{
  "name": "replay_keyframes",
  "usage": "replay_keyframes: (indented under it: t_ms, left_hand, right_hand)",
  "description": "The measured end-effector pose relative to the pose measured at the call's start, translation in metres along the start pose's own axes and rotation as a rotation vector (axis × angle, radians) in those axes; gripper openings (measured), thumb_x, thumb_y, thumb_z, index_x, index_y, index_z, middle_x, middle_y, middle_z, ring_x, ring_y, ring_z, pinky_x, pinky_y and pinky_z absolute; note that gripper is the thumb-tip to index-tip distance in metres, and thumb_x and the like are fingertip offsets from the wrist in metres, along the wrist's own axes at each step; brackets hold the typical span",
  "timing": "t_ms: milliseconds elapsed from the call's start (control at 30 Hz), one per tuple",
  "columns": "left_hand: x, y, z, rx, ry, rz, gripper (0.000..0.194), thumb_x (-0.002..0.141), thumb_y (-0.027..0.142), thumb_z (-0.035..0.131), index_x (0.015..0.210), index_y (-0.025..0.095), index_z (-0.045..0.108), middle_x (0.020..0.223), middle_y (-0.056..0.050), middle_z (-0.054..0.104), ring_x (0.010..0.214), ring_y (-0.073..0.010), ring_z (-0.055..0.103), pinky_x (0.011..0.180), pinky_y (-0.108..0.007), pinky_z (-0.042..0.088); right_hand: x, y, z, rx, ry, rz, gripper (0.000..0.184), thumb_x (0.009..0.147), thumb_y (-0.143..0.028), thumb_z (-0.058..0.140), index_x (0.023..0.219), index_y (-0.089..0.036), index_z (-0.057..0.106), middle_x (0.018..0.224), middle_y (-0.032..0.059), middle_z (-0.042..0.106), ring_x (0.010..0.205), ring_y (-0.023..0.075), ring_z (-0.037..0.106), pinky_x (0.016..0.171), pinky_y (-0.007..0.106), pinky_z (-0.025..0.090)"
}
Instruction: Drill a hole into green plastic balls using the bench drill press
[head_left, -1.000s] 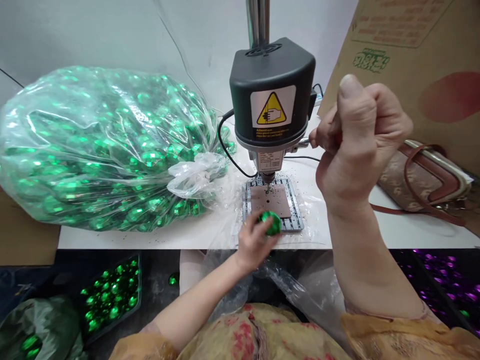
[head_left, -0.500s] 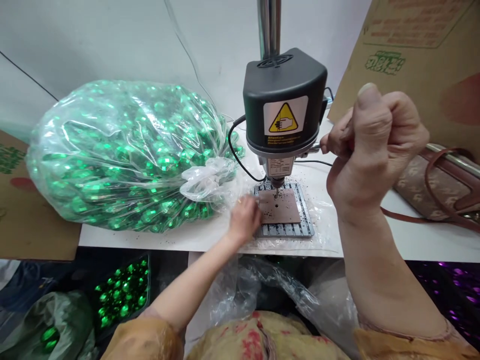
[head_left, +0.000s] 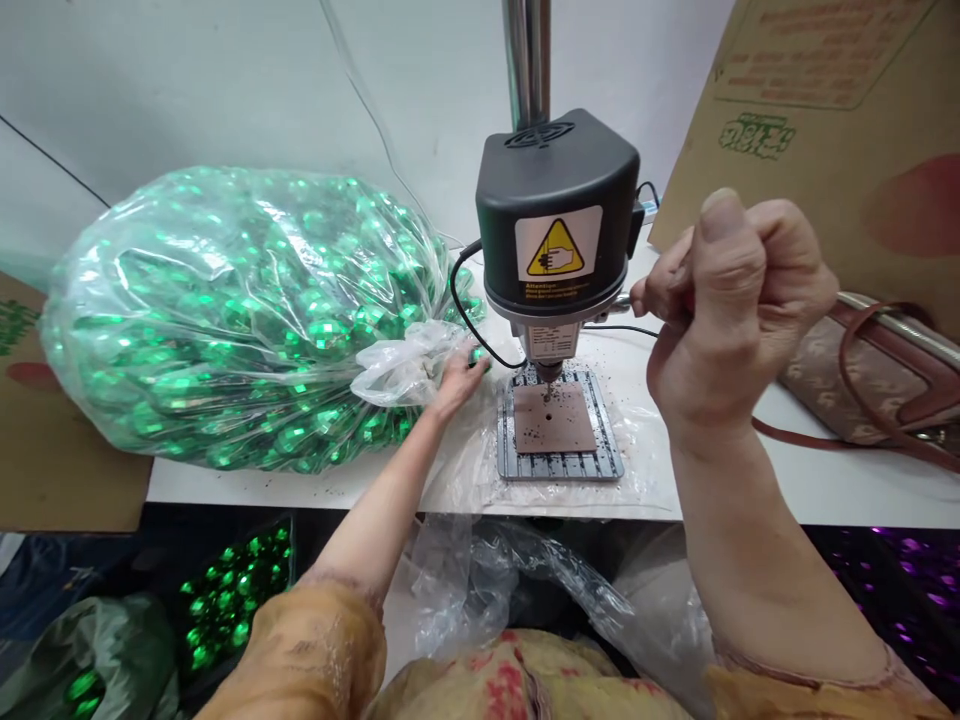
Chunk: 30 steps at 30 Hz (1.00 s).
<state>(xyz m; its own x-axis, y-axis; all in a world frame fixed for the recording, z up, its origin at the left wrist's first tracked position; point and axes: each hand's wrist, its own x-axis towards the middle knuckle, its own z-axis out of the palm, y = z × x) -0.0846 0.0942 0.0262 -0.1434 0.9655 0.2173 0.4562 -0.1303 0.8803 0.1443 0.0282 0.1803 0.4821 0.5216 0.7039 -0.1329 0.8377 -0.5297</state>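
Note:
My right hand is closed around the feed lever of a small bench drill press. The chuck and bit point down over a brown square board with a dark hole in it. The board lies on the slotted metal base, with dark shavings scattered about. Left of the base, my left hand has its fingers closed on a small shiny green ball, partly covered by them. It is beside the knot of a clear plastic bag full of faceted green balls.
Cardboard stands at the right and far left. A patterned handbag with a brown strap lies on the right of the white table. Below the edge are a tray of green balls, clear plastic film and purple balls.
My left hand has moved from the board's left edge up and left towards the bag's knot, and a green ball now shows at its fingers. My right hand stays on the lever.

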Motion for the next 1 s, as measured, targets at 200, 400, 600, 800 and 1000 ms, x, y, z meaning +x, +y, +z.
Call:
replay_keyframes:
  t_ms: [200, 400, 600, 800, 1000]
  left_hand:
    - [-0.066, 0.025, -0.005, -0.691, -0.219, -0.346, 0.046, 0.086, 0.052, 0.063, 0.122, 0.024, 0.059, 0.097, -0.006, 0.068, 0.068, -0.0155, 0.065, 0.057, -0.027, 0.052]
    - [-0.098, 0.05, 0.007, -0.911, -0.279, -0.363, 0.049, 0.079, 0.035, 0.078, 0.122, 0.021, 0.06, 0.108, -0.006, 0.07, 0.091, -0.0174, 0.069, 0.079, -0.032, 0.059]
    - [-0.107, 0.05, 0.021, -0.899, -0.325, -0.461, 0.052, 0.079, 0.049, 0.072, 0.119, 0.02, 0.055, 0.09, -0.004, 0.068, 0.066, -0.0157, 0.066, 0.049, -0.022, 0.044]
    - [-0.109, 0.037, 0.024, -0.443, -0.128, -0.13, 0.059, 0.066, 0.036, 0.088, 0.111, 0.02, 0.054, 0.1, -0.003, 0.064, 0.087, -0.0148, 0.064, 0.074, -0.025, 0.053]
    - [-0.096, 0.026, 0.029, -0.353, -0.309, -0.038, 0.067, 0.078, 0.045, 0.079, 0.132, 0.02, 0.05, 0.122, -0.01, 0.062, 0.109, -0.0224, 0.063, 0.095, -0.036, 0.051]
  right_hand:
    - [-0.001, 0.0, 0.0, 0.004, 0.003, -0.017, 0.037, 0.087, -0.036, 0.062, 0.063, -0.018, 0.039, 0.048, -0.0092, 0.041, 0.043, 0.0011, 0.036, 0.046, 0.023, 0.03]
    - [-0.002, 0.0, -0.002, -0.04, -0.025, -0.025, 0.039, 0.088, -0.042, 0.059, 0.065, -0.018, 0.04, 0.051, -0.0104, 0.041, 0.044, -0.0013, 0.038, 0.047, 0.019, 0.032]
    - [-0.002, 0.001, -0.003, -0.045, -0.047, 0.002, 0.04, 0.089, -0.042, 0.059, 0.064, -0.019, 0.037, 0.052, -0.0083, 0.038, 0.044, 0.0003, 0.035, 0.046, 0.021, 0.033]
    - [-0.001, 0.002, -0.005, -0.002, -0.077, -0.009, 0.038, 0.088, -0.041, 0.06, 0.065, -0.02, 0.039, 0.052, -0.0079, 0.038, 0.045, 0.0017, 0.037, 0.045, 0.023, 0.031]
    - [-0.003, 0.001, -0.006, -0.037, -0.109, -0.028, 0.038, 0.09, -0.042, 0.056, 0.066, -0.02, 0.036, 0.055, -0.0075, 0.034, 0.048, 0.0017, 0.037, 0.049, 0.023, 0.033]
